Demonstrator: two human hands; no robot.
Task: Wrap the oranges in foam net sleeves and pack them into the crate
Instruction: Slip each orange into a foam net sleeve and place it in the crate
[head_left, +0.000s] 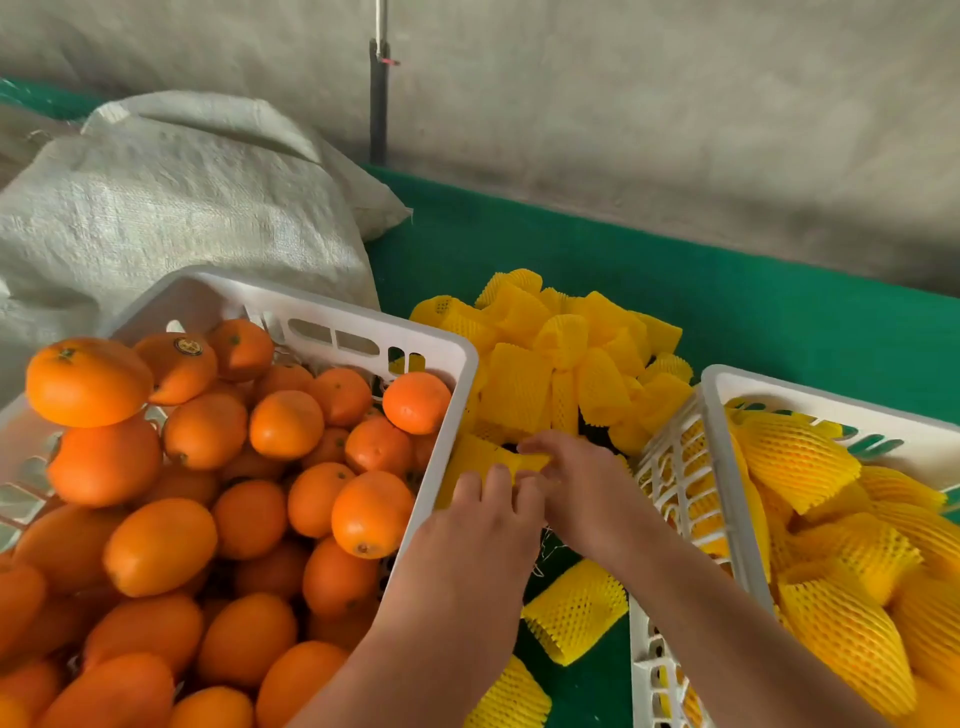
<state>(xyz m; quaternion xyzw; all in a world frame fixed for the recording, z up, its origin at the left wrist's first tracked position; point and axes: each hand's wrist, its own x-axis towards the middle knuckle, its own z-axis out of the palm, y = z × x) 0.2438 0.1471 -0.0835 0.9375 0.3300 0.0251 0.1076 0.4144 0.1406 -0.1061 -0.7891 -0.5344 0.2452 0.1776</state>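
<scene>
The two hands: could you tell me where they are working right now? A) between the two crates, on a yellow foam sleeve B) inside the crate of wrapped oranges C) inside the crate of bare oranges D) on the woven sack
A: the left hand and right hand meet on a yellow foam sleeve between the crates.

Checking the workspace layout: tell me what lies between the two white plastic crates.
Head view: a pile of yellow foam net sleeves on green cloth, with both hands, left and right, pinching one.

Oranges (156, 540) were bright orange; foam sleeves (550, 364) yellow, diamond-mesh patterned; my crates (457, 358) white, slotted; bench (727, 291) cover green; sack (182, 208) grey-white woven.
</scene>
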